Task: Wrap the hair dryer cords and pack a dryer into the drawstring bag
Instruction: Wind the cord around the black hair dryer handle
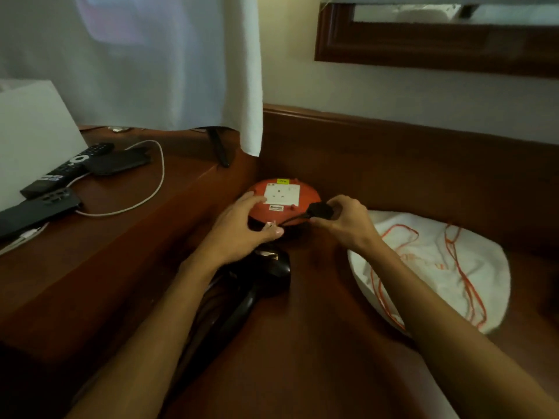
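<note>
Nearest you, under your left forearm, lies the black hair dryer point(242, 300), its glossy body dim enough that I can only guess the nozzle points toward the far side. Your left hand point(242, 225) rests with spread fingers on the near rim of the orange socket reel point(281, 198), steadying it rather than gripping. Your right hand point(344, 222) pinches the black plug point(320, 210), with the cord point(295, 219) running left from it. The plug is hard and gives a sure hold; the cord is limp and will kink, so loop it loosely. The dryer looks smooth and slippery: take it by the handle. The white drawstring bag point(438, 267) lies soft and collapsed to the right, orange strings loose across it.
</note>
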